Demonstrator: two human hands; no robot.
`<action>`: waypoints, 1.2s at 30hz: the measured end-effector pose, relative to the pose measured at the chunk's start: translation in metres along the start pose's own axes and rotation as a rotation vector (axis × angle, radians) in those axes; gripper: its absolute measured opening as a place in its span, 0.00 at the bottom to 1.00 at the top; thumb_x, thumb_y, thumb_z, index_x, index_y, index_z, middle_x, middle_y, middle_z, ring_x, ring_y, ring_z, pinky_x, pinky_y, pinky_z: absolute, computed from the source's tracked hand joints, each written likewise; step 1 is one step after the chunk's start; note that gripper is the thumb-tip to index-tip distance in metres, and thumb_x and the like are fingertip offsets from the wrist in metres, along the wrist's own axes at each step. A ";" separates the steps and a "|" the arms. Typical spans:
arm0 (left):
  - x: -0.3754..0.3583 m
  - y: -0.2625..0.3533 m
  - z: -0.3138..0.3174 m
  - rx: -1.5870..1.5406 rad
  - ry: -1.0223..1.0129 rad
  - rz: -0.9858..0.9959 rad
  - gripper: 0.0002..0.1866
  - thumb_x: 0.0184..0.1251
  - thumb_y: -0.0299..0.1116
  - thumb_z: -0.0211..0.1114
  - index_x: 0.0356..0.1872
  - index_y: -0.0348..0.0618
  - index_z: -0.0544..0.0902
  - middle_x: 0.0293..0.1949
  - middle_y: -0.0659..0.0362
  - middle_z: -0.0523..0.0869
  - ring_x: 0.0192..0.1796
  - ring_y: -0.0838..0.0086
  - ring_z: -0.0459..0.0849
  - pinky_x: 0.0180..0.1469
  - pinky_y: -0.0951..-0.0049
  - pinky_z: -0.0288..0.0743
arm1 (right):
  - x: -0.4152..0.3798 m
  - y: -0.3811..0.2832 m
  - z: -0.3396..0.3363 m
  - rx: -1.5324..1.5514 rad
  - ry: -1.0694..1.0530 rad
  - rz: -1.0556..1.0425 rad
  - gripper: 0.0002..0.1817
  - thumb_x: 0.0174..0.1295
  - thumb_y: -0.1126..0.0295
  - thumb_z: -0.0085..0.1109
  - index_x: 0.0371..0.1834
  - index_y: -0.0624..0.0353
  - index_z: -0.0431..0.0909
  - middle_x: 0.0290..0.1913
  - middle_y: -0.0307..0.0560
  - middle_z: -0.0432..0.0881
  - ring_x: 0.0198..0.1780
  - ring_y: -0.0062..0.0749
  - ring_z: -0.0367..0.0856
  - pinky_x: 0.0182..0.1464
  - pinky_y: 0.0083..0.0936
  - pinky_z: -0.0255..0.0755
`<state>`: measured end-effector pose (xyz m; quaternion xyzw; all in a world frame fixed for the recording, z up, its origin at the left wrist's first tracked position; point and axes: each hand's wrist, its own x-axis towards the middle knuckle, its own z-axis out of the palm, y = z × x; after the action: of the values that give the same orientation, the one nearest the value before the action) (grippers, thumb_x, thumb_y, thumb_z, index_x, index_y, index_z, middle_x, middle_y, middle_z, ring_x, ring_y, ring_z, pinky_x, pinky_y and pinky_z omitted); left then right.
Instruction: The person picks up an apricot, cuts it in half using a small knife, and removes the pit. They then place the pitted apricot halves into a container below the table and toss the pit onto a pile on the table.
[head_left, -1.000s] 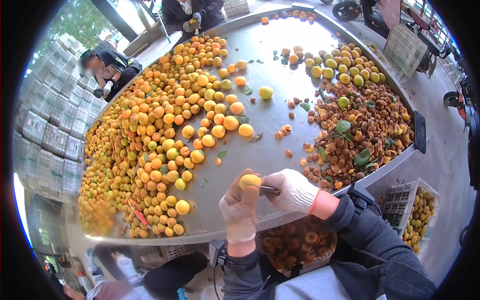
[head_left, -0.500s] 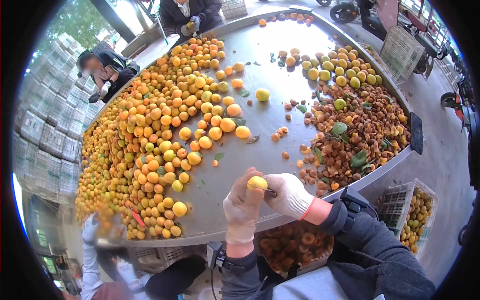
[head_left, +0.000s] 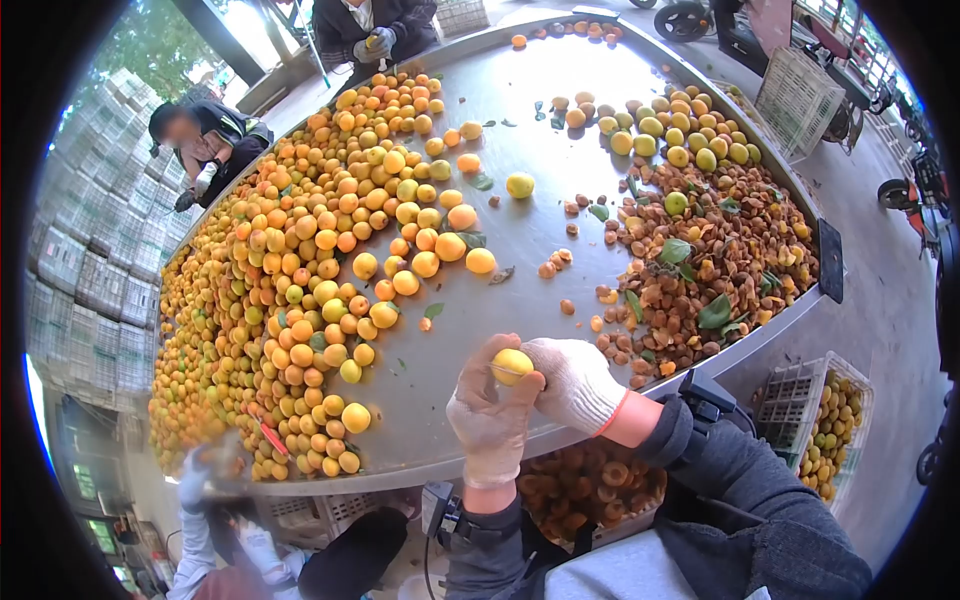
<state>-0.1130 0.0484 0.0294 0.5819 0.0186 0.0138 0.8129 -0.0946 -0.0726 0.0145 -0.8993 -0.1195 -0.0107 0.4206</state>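
Observation:
Over the near edge of the metal table, my gloved left hand (head_left: pixel 488 412) grips a yellow apricot (head_left: pixel 512 367) between thumb and fingers. Right beside it, my gloved right hand (head_left: pixel 577 383) is closed and touches the fruit. A thin line, likely the blade of a small knife, crosses the apricot; its handle is hidden inside my right fist. To the left lies a big heap of apricots (head_left: pixel 300 240), orange to greenish. On the right is a pile of brown pits and scraps (head_left: pixel 715 255) with green leaves.
Whole apricots (head_left: pixel 690 125) lie behind the pit pile. A crate of halved fruit (head_left: pixel 590 490) stands under the table edge, and a crate of apricots (head_left: pixel 830 430) at right. Co-workers stand at the far edge and left; one reaches in at lower left. A red-handled tool (head_left: pixel 270 437) lies in the heap.
The apricot has turned slightly in my hands, and the blade that showed beside it is now mostly hidden. The lower-left co-worker's hand has moved down from the heap.

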 end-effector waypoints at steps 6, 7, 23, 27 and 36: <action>0.004 0.001 -0.011 0.213 -0.099 0.089 0.27 0.51 0.12 0.70 0.56 0.33 0.78 0.49 0.54 0.84 0.52 0.70 0.82 0.56 0.73 0.76 | 0.004 0.003 -0.015 0.195 -0.272 0.057 0.09 0.52 0.71 0.60 0.35 0.58 0.83 0.30 0.55 0.83 0.33 0.53 0.81 0.37 0.39 0.74; 0.006 0.004 -0.013 0.214 -0.103 0.086 0.27 0.51 0.12 0.70 0.56 0.33 0.78 0.49 0.54 0.84 0.52 0.70 0.82 0.56 0.73 0.76 | 0.004 0.005 -0.016 0.283 -0.391 0.088 0.08 0.52 0.72 0.60 0.34 0.59 0.84 0.30 0.56 0.83 0.33 0.53 0.81 0.38 0.38 0.74; 0.013 -0.010 -0.004 0.912 -0.023 0.405 0.25 0.55 0.19 0.68 0.57 0.39 0.77 0.47 0.58 0.84 0.48 0.72 0.84 0.50 0.75 0.77 | 0.003 -0.003 -0.044 0.419 0.062 0.090 0.17 0.56 0.69 0.64 0.48 0.63 0.80 0.42 0.52 0.83 0.41 0.36 0.84 0.44 0.26 0.77; 0.009 -0.017 -0.008 0.617 -0.035 0.340 0.23 0.56 0.26 0.72 0.55 0.39 0.79 0.43 0.57 0.86 0.44 0.76 0.84 0.48 0.74 0.78 | 0.004 -0.004 -0.052 0.586 -0.083 0.074 0.16 0.55 0.68 0.65 0.45 0.65 0.80 0.39 0.54 0.83 0.39 0.35 0.83 0.44 0.27 0.76; 0.005 -0.002 -0.006 -0.114 0.062 -0.104 0.18 0.65 0.26 0.64 0.55 0.34 0.79 0.42 0.48 0.85 0.36 0.74 0.84 0.38 0.76 0.81 | 0.004 -0.006 -0.056 0.883 -0.172 0.362 0.09 0.58 0.72 0.59 0.42 0.59 0.83 0.30 0.37 0.83 0.21 0.14 0.75 0.20 0.14 0.69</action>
<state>-0.1082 0.0539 0.0253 0.5321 0.0734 -0.0094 0.8435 -0.0873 -0.1101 0.0560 -0.6388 0.0115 0.1890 0.7457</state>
